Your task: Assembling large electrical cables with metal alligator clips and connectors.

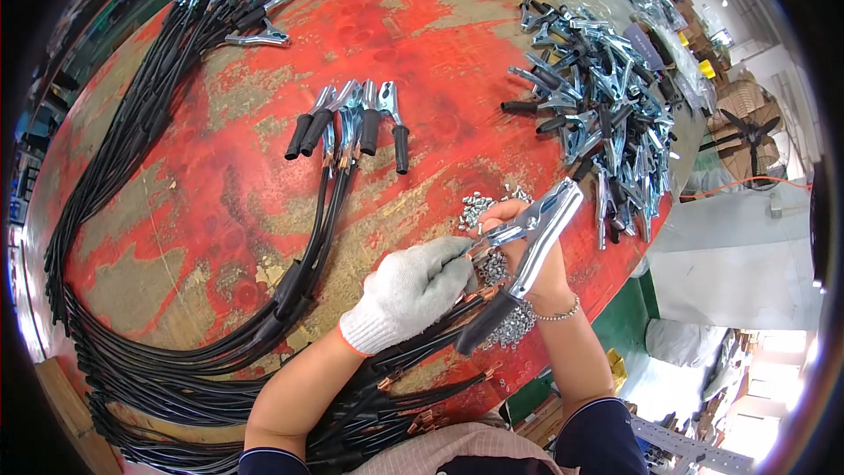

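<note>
My left hand (406,292), in a white knit glove, is closed on the copper end of a black cable. My bare right hand (552,274) grips a silver metal clamp (547,233) with a black handle sleeve, just right of the glove. The clamp's narrow end meets the copper between my two hands; exactly how they join is hidden by my fingers. Beneath them lie many small metal fasteners (512,327), too small to name. Other black cables (387,368) with bare copper ends run under my left wrist.
A heap of loose clamps (615,105) lies at the right of the worn red table (369,44). Several cables with clamps attached (352,119) sit mid-table. A long bundle of black cables (141,105) curves along the left side. A fan (752,130) stands beyond the right edge.
</note>
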Motion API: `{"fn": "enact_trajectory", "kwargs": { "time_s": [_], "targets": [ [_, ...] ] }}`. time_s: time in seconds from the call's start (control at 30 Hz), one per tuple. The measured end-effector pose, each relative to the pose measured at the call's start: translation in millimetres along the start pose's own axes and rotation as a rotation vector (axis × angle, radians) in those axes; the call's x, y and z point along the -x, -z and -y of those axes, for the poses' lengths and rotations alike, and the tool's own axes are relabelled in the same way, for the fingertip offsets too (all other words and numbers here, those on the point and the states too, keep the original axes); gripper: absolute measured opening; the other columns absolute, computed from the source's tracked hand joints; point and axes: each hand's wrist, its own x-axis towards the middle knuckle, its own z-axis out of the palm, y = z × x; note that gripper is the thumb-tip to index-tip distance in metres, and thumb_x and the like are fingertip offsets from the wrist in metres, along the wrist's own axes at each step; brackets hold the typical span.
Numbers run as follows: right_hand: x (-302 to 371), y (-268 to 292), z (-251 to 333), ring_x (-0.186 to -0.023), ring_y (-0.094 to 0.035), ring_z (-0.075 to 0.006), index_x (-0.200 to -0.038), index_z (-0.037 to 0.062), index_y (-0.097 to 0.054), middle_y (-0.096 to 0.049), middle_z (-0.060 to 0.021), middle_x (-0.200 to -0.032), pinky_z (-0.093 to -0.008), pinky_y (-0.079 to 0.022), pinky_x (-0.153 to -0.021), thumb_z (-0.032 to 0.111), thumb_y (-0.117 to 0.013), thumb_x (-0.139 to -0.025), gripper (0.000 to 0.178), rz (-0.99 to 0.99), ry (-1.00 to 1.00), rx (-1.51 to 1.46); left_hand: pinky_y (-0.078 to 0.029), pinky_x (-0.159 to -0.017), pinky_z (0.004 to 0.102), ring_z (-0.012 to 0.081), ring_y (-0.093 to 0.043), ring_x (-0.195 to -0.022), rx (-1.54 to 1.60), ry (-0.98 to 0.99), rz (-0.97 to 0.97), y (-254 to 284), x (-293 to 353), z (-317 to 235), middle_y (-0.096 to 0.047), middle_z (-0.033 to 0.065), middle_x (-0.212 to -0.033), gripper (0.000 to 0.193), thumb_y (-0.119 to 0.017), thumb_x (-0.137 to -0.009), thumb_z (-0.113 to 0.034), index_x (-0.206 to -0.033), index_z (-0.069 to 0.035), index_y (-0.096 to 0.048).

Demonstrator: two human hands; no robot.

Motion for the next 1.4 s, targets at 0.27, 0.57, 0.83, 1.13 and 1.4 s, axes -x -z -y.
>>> {"fn": "enact_trajectory", "kwargs": {
  "time_s": [0.27, 0.57, 0.83, 1.13, 1.4],
  "targets": [
    [5.9, 9.2, -2.1, -0.090, -0.061, -0.0150, -0.101, 0.0004, -0.060, -0.061, -0.0055, -0.097, -0.0306, -0.052, -0.079, 0.011, -0.065, -0.090, 0.016, 0.146, -0.216, -0.239, -0.046, -0.055, 0.0213, 0.0042, -0.055, -0.061, -0.048, -0.005, -0.004, 2.0, 0.4, -7.1, -0.065, -0.0001, -0.080, 0.026, -0.053, -0.096, -0.014, -0.116, 0.001, -0.061],
    [29.1, 20.1, 14.4, -0.089, -0.055, -0.0144, -0.112, -0.0033, -0.063, -0.063, -0.0054, -0.104, -0.0299, -0.046, -0.083, 0.018, -0.060, -0.095, 0.028, 0.080, -0.257, -0.238, -0.053, -0.057, 0.0424, 0.0317, -0.067, -0.067, -0.747, -0.389, -0.179, -8.1, -0.7, -1.6, -0.067, 0.0128, -0.077, 0.044, -0.057, -0.088, -0.017, -0.131, -0.016, -0.049],
    [134.0, 66.5, -3.1, -0.080, -0.062, -0.0226, -0.089, 0.0075, -0.070, -0.065, -0.0079, -0.083, -0.0323, -0.049, -0.071, 0.008, -0.075, -0.079, 0.011, -0.011, 0.188, 0.936, -0.041, -0.043, 0.0244, 0.0120, -0.054, -0.049, 0.230, -0.052, -0.331, -12.7, -2.4, -1.4, -0.063, 0.0064, -0.074, 0.036, -0.056, -0.095, -0.023, -0.127, -0.004, -0.054],
    [181.2, 55.4, -38.2, -0.072, -0.062, -0.0240, -0.079, 0.0081, -0.070, -0.064, -0.0056, -0.077, -0.0348, -0.051, -0.064, 0.014, -0.081, -0.069, 0.016, -0.243, 0.149, 1.144, -0.031, -0.037, 0.0211, 0.0079, -0.052, -0.045, 0.449, -0.027, -0.234, -9.3, -3.9, 8.7, -0.061, 0.0038, -0.072, 0.049, -0.058, -0.095, -0.035, -0.130, -0.001, -0.050],
    [158.8, 55.5, -30.2, -0.071, -0.062, -0.0234, -0.077, 0.0080, -0.071, -0.065, -0.0062, -0.075, -0.0333, -0.051, -0.065, 0.008, -0.080, -0.069, 0.012, -0.214, 0.186, 1.006, -0.047, -0.042, 0.0258, 0.0148, -0.062, -0.053, 0.502, 0.005, -0.194, -16.7, -0.2, 3.8, -0.065, 0.0109, -0.080, 0.036, -0.051, -0.098, -0.018, -0.130, -0.002, -0.049]
  ]
}}
